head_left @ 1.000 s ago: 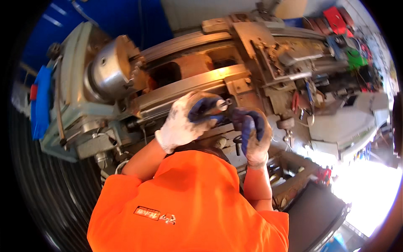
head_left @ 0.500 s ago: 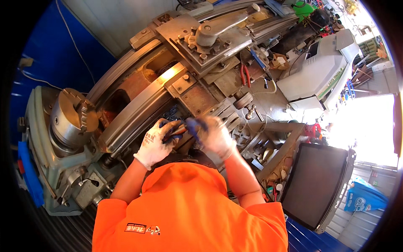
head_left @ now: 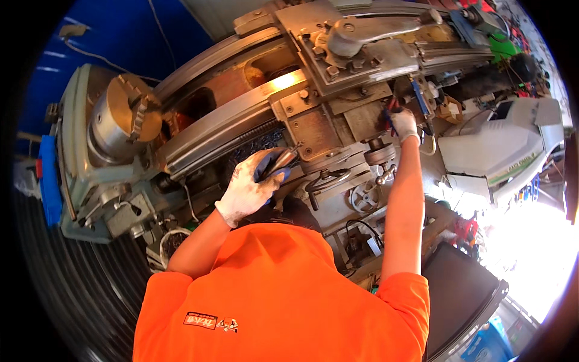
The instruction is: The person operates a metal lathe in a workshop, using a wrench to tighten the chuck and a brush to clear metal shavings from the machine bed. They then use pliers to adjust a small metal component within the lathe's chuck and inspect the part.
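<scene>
My left hand (head_left: pixel 246 184), in a white glove with dark blue fingers, is closed round a short cylindrical metal tool (head_left: pixel 283 160) with a thin tip. That tip points up and right, in front of the lathe carriage (head_left: pixel 312 134). With the arm stretched out, my right hand (head_left: pixel 404 122), gloved alike, has its fingers closed on red-handled pliers (head_left: pixel 392 104) at the carriage's right side. The glove covers most of the pliers. Below this hand is a round dark knob (head_left: pixel 379 152) on the lathe.
The lathe chuck (head_left: pixel 123 120) is at the left, and a heavy clamp lever (head_left: pixel 380 31) tops the tool post. Handwheels (head_left: pixel 365 198) stick out in front. A grey machine housing (head_left: pixel 494 145) stands at the right, above a dark flat panel (head_left: pixel 461 295).
My right hand has left my left hand and reached up and right to the pliers. My left hand keeps the metal tool. The whole view has shifted, with the lathe higher and further right.
</scene>
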A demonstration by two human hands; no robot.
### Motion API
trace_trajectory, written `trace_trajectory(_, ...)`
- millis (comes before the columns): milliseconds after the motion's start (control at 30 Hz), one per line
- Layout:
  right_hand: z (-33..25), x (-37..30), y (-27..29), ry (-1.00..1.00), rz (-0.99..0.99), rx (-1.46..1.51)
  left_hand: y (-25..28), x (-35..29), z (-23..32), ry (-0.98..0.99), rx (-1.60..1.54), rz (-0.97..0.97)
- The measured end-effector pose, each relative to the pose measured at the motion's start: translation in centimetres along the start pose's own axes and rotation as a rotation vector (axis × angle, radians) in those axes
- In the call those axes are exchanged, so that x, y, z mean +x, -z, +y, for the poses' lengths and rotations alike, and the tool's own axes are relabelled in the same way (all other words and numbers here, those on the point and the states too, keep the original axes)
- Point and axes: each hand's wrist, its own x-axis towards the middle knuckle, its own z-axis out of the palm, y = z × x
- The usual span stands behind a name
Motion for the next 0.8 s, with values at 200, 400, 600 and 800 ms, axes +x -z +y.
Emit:
trace_trajectory(200, 7.7, 0.9, -1.1, 0.309, 0.279, -0.13, -0.7, 0.6, -0.2, -0.037, -0.031, -0.019)
trace_trajectory(400, 0.7, -17.8, 1.3, 0.147, 0.159, 0.851, 0.7, 1.4, 0.1, -0.338, 0.262, 0.01)
trace_trajectory(600, -5.0, -33.2, -2.4, -0.089, -0.312, 1.433, 1.6, 2.3, 1.7, -0.525, 0.541, 0.026)
trace_trajectory(800, -9.9, -37.7, -4.6, -0.122, -0.303, 1.131, 2.5, 2.7, 1.2, -0.638, 0.738, 0.031)
